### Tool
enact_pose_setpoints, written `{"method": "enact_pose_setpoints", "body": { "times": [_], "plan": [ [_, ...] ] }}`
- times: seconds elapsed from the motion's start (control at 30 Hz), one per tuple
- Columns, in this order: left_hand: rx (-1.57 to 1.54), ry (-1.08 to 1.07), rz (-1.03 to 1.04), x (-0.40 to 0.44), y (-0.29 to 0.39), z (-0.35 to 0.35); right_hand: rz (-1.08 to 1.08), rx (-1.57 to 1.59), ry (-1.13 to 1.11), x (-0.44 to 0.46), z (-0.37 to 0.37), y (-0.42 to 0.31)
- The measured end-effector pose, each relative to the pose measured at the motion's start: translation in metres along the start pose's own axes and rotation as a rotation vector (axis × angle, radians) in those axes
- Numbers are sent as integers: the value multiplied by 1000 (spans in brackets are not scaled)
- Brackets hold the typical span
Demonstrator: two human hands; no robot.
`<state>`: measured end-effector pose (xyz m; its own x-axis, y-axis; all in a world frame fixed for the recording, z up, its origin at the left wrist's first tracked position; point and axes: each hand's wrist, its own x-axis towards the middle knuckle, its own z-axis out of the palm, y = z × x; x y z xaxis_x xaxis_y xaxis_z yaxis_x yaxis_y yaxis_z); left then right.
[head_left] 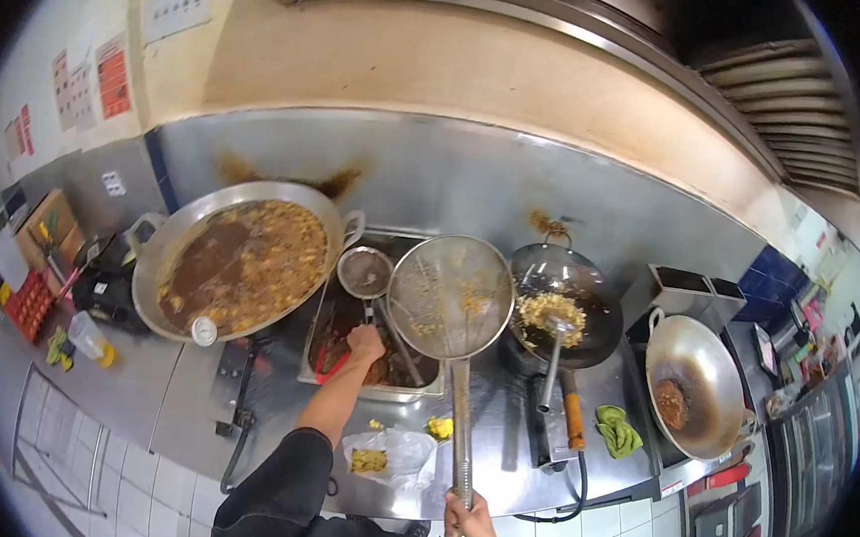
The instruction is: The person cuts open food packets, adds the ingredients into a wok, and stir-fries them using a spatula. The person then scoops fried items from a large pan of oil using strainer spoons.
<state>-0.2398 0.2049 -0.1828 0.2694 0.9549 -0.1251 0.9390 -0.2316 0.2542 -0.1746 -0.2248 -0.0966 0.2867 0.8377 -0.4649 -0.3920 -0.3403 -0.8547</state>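
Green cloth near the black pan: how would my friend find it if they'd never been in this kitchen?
Find the black pan on the shiny metal counter. Just below it in the picture is a brown wooden handle, and the cloth lies crumpled to the right of that. It's soft and green, while the big pan on its other side is silver.

Bright, evenly lit; fisheye curve, black corners, glare on steel.

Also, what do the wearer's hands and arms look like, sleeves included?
Left hand: ungloved, forearm bare below a dark, near-black sleeve ending around the elbow. Right hand: ungloved too; no sleeve shows on that arm before the picture cuts off.
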Motion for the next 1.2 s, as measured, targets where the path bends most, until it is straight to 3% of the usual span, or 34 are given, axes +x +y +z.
{"method": "enact_pose_setpoints", "body": {
  "times": [0.1,0.17,0.2,0.27,0.3,0.33,0.4,0.47,0.53,0.63,0.73,1.07,1.13,1.2],
  "plan": [
    [-38,-72,-112,5,3,-5,-9,8,-17,3,6,-2],
    [-353,-54,-208,17,2,-7,-49,-36,-20,8,6,-2],
    [-352,-45,-206,16,1,-11,-57,-34,-25,11,5,-5],
    [-702,-92,-192,-1,-10,-23,-84,-102,-2,15,8,-6],
    [-727,-96,-116,-33,-12,-35,-99,-124,-15,23,6,1],
    [-666,-54,-117,-69,-6,-55,-93,-119,-27,21,9,1],
    [-609,391,42,-93,-24,-24,-84,-132,9,25,15,-6],
    [-548,378,113,-110,-45,-12,-87,-121,-21,27,16,1],
    [-534,446,11,-124,-49,-11,-113,-115,-13,26,15,1],
    [-491,228,-50,-139,-55,-34,-129,-141,-11,26,12,15],
    [-583,323,-27,-127,-77,16,-167,-170,10,27,11,8],
    [-608,201,-72,-159,-54,3,-303,-416,91,59,-7,42],
    [-738,365,-8,-197,-33,-9,-392,-467,115,76,-5,47],
    [-800,350,14,-203,-25,10,-410,-504,120,69,6,39]
  ]
}}
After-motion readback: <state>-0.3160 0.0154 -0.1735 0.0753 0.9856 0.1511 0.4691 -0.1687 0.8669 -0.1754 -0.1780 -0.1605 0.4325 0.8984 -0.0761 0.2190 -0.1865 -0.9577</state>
